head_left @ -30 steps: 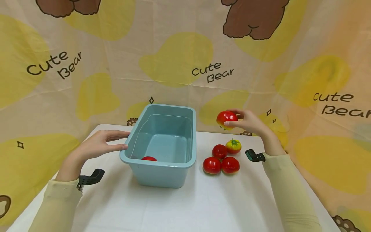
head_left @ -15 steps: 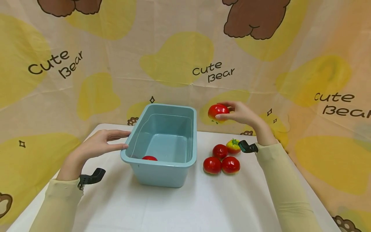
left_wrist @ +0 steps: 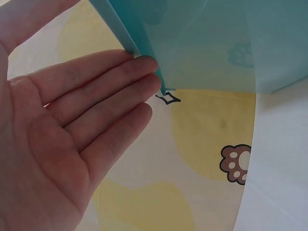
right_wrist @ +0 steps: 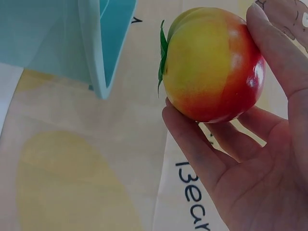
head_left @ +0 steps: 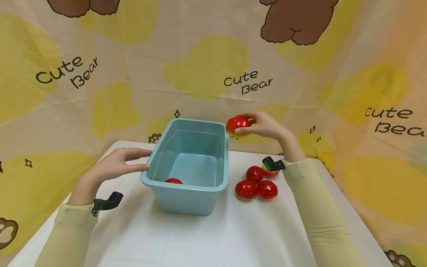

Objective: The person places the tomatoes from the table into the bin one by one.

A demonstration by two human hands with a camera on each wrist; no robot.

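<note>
My right hand [head_left: 265, 126] grips a red and yellow tomato [head_left: 237, 126] beside the right rim of a light blue plastic bin [head_left: 185, 200]. In the right wrist view the thumb and fingers hold this tomato [right_wrist: 211, 67] with its green leaves facing the bin [right_wrist: 48, 38]. With straight fingers my left hand [head_left: 115, 165] touches the bin's left rim; in the left wrist view the fingertips [left_wrist: 144, 65] lie against its edge. Inside the bin, partly hidden by the near wall, shows another red tomato [head_left: 174, 181].
To the right of the bin several tomatoes [head_left: 246, 190] sit close together on the white tabletop [head_left: 200, 241]. One of them is partly covered by the right wrist's black camera strap [head_left: 273, 164]. A printed cloth backdrop [head_left: 200, 66] hangs behind the table.
My right hand has carried the tomato leftward and slightly up, from above the loose tomatoes to the bin's right rim. The left hand has stayed at the bin.
</note>
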